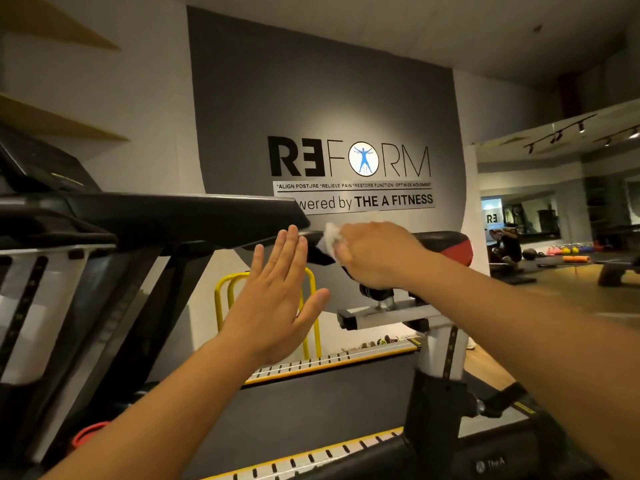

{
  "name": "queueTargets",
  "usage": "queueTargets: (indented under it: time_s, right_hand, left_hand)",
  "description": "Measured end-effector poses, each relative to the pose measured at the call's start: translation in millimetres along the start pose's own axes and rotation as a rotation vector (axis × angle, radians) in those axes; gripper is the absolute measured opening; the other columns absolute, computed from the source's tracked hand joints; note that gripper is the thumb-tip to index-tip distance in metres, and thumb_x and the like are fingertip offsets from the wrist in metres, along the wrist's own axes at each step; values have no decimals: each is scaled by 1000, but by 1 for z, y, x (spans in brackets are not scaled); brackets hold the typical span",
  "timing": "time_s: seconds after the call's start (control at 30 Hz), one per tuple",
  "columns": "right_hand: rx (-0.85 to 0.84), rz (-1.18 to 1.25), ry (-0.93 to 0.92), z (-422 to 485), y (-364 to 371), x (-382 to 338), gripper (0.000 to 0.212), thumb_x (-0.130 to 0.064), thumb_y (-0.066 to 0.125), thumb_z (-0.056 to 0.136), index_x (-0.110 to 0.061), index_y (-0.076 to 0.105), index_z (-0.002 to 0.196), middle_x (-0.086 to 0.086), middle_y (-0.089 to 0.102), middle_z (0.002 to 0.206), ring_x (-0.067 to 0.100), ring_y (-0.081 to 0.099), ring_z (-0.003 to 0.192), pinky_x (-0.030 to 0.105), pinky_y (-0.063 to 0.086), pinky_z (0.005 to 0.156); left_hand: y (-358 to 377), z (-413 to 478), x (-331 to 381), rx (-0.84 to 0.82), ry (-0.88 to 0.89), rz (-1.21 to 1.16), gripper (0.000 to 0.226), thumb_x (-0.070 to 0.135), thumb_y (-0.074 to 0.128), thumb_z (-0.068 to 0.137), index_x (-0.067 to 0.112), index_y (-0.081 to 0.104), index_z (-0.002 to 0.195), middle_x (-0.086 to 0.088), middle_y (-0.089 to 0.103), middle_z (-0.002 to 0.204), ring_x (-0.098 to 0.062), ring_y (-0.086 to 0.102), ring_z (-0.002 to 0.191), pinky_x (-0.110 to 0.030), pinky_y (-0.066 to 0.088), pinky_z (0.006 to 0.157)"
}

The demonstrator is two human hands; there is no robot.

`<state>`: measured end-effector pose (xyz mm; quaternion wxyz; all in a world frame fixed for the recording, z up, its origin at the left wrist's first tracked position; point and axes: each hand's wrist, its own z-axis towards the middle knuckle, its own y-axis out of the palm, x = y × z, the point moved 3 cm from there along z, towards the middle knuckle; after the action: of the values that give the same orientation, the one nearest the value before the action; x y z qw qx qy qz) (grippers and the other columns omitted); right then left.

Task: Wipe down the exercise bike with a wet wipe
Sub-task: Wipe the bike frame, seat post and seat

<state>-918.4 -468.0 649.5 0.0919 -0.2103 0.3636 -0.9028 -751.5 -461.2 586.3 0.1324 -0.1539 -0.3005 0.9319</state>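
**Right hand** (377, 254): fingers curled round a crumpled white wet wipe (330, 237), pressing it onto the nose of the saddle (446, 244). Back of the hand faces the camera and covers the saddle's middle.

**Left hand** (277, 296): released and flat, fingers straight and together, thumb spread, holding nothing. It is raised just left of and below the saddle nose. Whether its fingertips touch anything cannot be told.

**Saddle**: black with a red rear flank, the top part of the exercise bike (436, 403). Its long axis runs across the picture, narrow nose to the left, broad rear to the right.

**Below the saddle**: a grey slider rail (388, 315) lying along the same axis, then a seat post (440, 351) going down into the black bike frame.

**Left of the saddle**: a black treadmill arm (194, 213) whose end sits just beside and slightly above the nose, leaving a narrow gap, where the wipe is.

**Behind and below the saddle**: a yellow tubular frame (221, 299) against the wall, with small items at the wall's foot too small to identify.

**Behind and above the saddle**: a grey wall panel with a "REFORM" sign (349, 171).

**Right of the saddle**: open gym floor, coloured weights (568, 251) on the floor well apart from the saddle, and a mirror (519, 216).
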Motion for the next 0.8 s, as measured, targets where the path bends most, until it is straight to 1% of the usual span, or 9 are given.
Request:
queueTargets:
  time_s: [0.13, 0.2, 0.33, 0.4, 0.47, 0.53, 0.67, 0.73, 0.8]
  right_hand:
    - [-17, 112, -129, 41, -9, -39, 25, -28, 29, 106, -17, 52, 109, 5, 61, 104, 24, 58, 95, 39, 48, 81]
    - [-61, 124, -141, 41, -11, -35, 29, -29, 28, 107, -16, 51, 119, 7, 61, 109, 21, 55, 96, 36, 45, 83]
    - [-141, 103, 70, 5, -2, 29, 43, -45, 20, 105, -25, 45, 134, 10, 61, 117, 27, 57, 105, 45, 47, 94]
    - [-175, 24, 201, -19, -1, 66, 41, -42, 19, 105, -26, 41, 136, 11, 62, 112, 27, 58, 104, 45, 50, 92]
    - [-173, -53, 239, -43, -5, 87, 36, -40, 19, 105, -24, 50, 114, 9, 62, 98, 24, 59, 92, 43, 52, 87]
    - [-74, -21, 234, -61, -4, 89, 38, -43, 17, 104, -24, 50, 95, 5, 63, 94, 20, 57, 85, 41, 52, 83]
    - [53, -34, 63, -49, 5, 44, 34, -36, 32, 103, -21, 42, 133, -1, 58, 124, 23, 58, 105, 40, 51, 86]
    - [51, -4, 0, -18, 8, 20, 28, -32, 38, 101, -19, 44, 126, 2, 60, 116, 25, 58, 96, 41, 51, 81]
    - [-20, 127, 32, 16, 8, 6, 29, -38, 31, 103, -20, 51, 114, 4, 62, 106, 24, 55, 90, 40, 48, 82]
  left_hand:
    - [2, -2, 5, -31, -113, -104, 79, 73, 5, 91, 28, -49, 128, 12, -50, 140, 1, -47, 129, -29, -23, 115]
    - [6, -4, 6, -27, -141, -87, 81, 74, 5, 91, 28, -51, 128, 11, -54, 139, -1, -50, 127, -32, -24, 114]
    - [11, 3, 6, 49, -45, 99, 82, 68, 4, 92, 20, -26, 151, -3, -35, 158, -16, -35, 143, -48, -20, 118]
    - [6, 11, 15, 83, 40, 175, 77, 66, 8, 96, 24, -15, 155, -6, -25, 162, -22, -29, 147, -54, -17, 117]
    - [5, 19, 24, 65, 113, 227, 72, 66, 3, 95, 29, -14, 155, -7, -27, 161, -25, -30, 146, -57, -16, 116]
    - [7, 23, 28, 40, 144, 227, 73, 66, -3, 93, 28, -18, 153, -7, -32, 159, -24, -34, 144, -54, -19, 116]
    - [7, 20, 19, 90, 122, 125, 76, 61, 8, 97, 19, -18, 154, -6, -27, 161, -19, -30, 146, -41, -16, 120]
    - [3, 19, 13, 127, 86, 109, 78, 61, 11, 98, 15, -19, 153, -5, -27, 161, -17, -29, 147, -38, -16, 120]
    - [2, 19, 10, 96, 47, 91, 79, 63, 5, 95, 16, -26, 150, -2, -34, 158, -13, -35, 143, -35, -20, 119]
